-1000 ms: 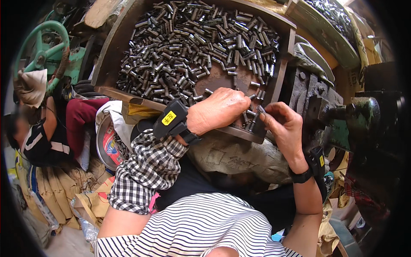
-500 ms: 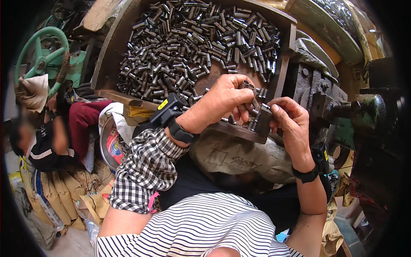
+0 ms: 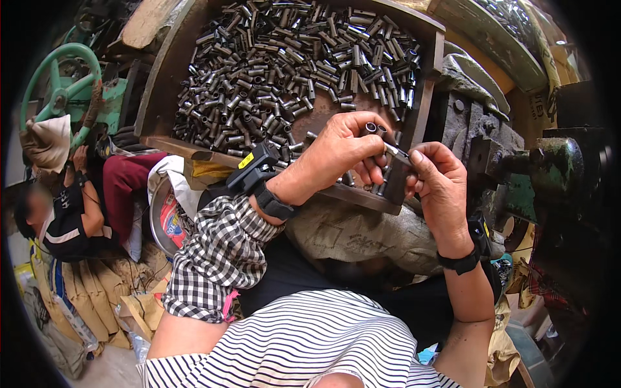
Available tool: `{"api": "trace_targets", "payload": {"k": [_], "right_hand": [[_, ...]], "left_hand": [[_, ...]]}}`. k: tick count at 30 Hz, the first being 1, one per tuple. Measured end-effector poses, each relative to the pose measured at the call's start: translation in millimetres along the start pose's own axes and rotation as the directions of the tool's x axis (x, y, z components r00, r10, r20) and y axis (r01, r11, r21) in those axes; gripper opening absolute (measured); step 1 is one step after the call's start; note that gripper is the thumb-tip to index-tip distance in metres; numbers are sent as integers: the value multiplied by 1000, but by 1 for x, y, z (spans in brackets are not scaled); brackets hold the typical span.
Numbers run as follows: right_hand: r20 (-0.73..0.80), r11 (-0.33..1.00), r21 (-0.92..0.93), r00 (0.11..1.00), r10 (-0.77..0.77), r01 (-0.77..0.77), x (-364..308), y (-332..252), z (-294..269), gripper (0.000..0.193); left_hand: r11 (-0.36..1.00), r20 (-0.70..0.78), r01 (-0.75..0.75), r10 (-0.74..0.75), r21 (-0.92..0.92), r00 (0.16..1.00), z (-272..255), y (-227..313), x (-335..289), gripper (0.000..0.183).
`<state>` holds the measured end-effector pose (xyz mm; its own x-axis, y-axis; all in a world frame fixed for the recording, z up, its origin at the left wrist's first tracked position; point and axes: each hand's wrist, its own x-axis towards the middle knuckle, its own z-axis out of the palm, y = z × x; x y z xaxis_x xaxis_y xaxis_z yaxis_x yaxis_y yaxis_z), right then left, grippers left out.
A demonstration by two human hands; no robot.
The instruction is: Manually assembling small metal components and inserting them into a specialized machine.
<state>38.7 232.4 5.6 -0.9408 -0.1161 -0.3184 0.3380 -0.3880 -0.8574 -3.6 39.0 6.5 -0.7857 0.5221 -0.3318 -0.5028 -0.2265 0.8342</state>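
Note:
Over the near right corner of a wooden tray, my left hand is closed round a few short metal tubes. Their open round ends stick out above its curled fingers. My right hand is closed too, thumb and fingertips pinching the end of another metal tube, which slants between the two hands. The other end of that tube lies against the left fingers. A large heap of similar dark, shiny tubes fills most of the tray, and several lie below my hands.
To the right stands a dark, greasy machine with a greenish rounded part. A green handwheel is at the far left. Below it another person sits near a metal basin. Grey sacking hangs under the tray's near edge.
The tube between my hands shows more of its length and slants from the left fingers to the right fingertips. Both hands stay in nearly the same place.

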Motion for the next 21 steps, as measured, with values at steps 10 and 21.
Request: {"api": "trace_targets", "payload": {"k": [10, 21], "right_hand": [[-63, 994, -95, 996, -68, 62, 1, -6, -1, 11], [52, 991, 12, 989, 135, -136, 6, -16, -12, 11]], "left_hand": [[1000, 35, -8, 8, 5, 999, 1, 1, -2, 14], [992, 140, 104, -114, 74, 984, 2, 6, -7, 17]]}}
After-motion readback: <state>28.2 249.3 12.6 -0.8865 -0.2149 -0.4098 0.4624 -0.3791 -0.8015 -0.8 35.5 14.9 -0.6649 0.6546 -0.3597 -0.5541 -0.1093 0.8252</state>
